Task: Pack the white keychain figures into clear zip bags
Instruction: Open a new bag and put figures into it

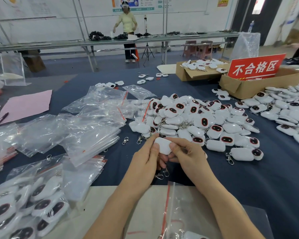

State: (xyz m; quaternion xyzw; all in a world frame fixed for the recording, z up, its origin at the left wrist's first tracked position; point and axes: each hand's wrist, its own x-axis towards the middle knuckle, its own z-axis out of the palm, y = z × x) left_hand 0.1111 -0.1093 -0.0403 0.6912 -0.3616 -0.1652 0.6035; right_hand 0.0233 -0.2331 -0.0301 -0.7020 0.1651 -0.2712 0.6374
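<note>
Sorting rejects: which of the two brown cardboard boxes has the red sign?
The nearer brown cardboard box, at the right: the red sign with white characters stands in it. The farther box holds white keychain figures.

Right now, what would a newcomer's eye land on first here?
First, the heap of white keychain figures, centre-right on the dark cloth. Behind it to the right, a red sign stands in a cardboard box. Up front, the left hand and right hand hold one white figure between them, loose clear zip bags piled to their left.
</note>
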